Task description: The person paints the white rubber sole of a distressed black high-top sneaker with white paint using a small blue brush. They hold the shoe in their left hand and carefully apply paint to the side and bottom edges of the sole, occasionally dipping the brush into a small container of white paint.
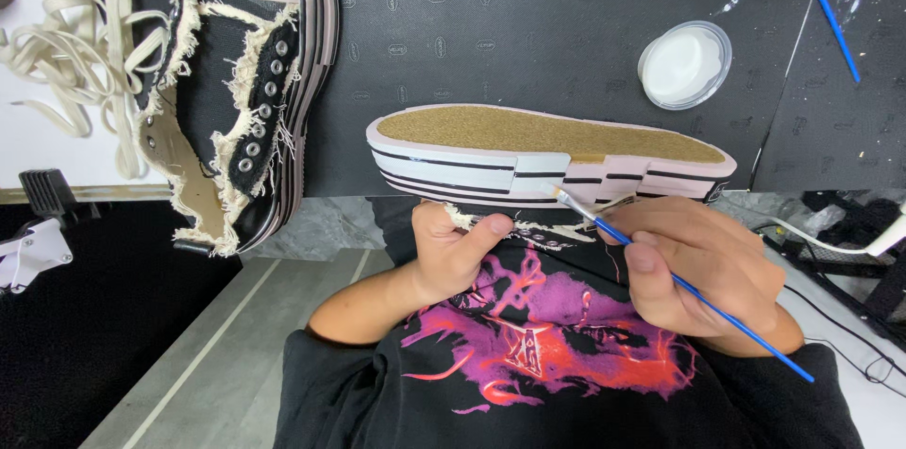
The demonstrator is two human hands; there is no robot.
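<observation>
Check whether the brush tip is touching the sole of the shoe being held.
Touching. In the head view the paintbrush bristles meet the side wall of the upturned shoe sole, with no gap visible.

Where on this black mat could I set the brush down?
Bare mat lies between the finished shoe and the white paint dish. The right corner is tighter, with the spare blue brush there. The near edge is filled by the held shoe.

Shoe-painting workshop, paint-flecked mat (566,24), paint pot (684,64)
</observation>
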